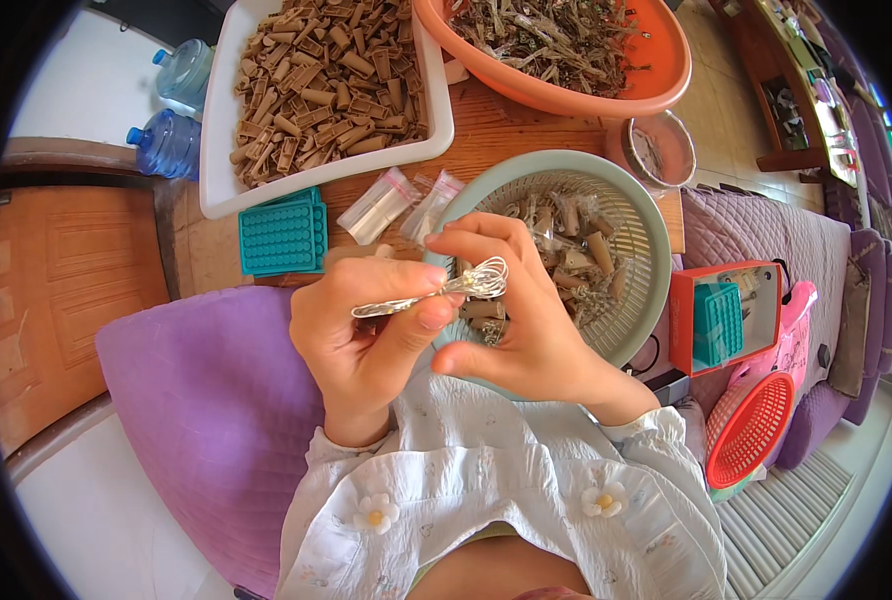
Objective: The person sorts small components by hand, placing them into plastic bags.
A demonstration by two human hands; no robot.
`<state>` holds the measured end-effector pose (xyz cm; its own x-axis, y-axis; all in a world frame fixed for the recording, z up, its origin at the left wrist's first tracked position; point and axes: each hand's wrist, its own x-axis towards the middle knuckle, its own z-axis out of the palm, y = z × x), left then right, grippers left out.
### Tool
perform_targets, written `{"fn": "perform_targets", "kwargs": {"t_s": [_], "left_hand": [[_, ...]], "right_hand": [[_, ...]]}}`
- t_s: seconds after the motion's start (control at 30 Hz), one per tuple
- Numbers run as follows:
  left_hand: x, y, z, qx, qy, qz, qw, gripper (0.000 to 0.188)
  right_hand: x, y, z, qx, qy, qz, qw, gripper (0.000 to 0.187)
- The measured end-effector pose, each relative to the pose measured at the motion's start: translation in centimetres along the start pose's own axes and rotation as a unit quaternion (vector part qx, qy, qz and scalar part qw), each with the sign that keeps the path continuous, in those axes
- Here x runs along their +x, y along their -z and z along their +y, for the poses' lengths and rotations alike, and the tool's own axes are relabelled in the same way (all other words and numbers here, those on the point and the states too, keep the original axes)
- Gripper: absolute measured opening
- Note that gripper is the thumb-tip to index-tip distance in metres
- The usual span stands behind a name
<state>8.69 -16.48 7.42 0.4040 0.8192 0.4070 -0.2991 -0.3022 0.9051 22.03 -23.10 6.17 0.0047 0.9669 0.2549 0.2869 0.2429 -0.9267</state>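
My left hand [356, 315] pinches a small bundle of thin silvery wire [487, 278] between thumb and fingers. The wire is bunched at its middle, with rounded loops on the right and a narrow end on the left. Around the looped end, my right hand [531, 320] is spread, thumb and fingers apart; whether it touches the loops I cannot tell. Beneath both hands is a pale green colander [562, 161] holding tan plastic pieces [600, 252] and clear-wrapped bundles, partly hidden by my right hand.
A white tray [442, 105] of tan plastic parts and an orange basin [556, 97] of wire bundles stand on the wooden table. Nearby are teal trays [284, 235], clear plastic bags [378, 205] and a glass bowl [663, 150]. To the right are a red box [681, 315] and a red basket [756, 430].
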Motion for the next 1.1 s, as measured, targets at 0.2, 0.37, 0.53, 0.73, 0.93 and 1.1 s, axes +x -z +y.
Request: {"fn": "perform_targets", "kwargs": {"t_s": [0.2, 0.37, 0.53, 0.73, 0.93, 1.1], "left_hand": [[-0.1, 0.1, 0.3, 0.002, 0.011, 0.009, 1.000, 0.015], [0.1, -0.2, 0.0, -0.004, 0.006, 0.001, 1.000, 0.015], [-0.1, 0.1, 0.1, 0.029, 0.004, -0.007, 1.000, 0.016], [0.1, 1.1, -0.1, 0.141, -0.035, -0.008, 0.989, 0.016], [-0.5, 0.2, 0.2, -0.022, 0.069, -0.116, 0.991, 0.015], [-1.2, -0.9, 0.0, -0.144, 0.117, -0.024, 0.982, 0.015]], "right_hand": [[-0.4, -0.5, 0.7, 0.067, -0.014, 0.014, 0.998, 0.038], [0.0, -0.7, 0.2, 0.150, -0.042, 0.066, 0.986, 0.030], [0.0, 0.2, 0.3, 0.072, -0.012, -0.036, 0.997, 0.015], [-0.4, 3.6, -2.1, -0.041, 0.031, 0.006, 0.999, 0.006], [1.9, 5.1, -2.5, -0.072, 0.035, 0.116, 0.990, 0.002], [1.7, 3.7, -0.9, 0.140, -0.154, 0.082, 0.975, 0.012]]}}
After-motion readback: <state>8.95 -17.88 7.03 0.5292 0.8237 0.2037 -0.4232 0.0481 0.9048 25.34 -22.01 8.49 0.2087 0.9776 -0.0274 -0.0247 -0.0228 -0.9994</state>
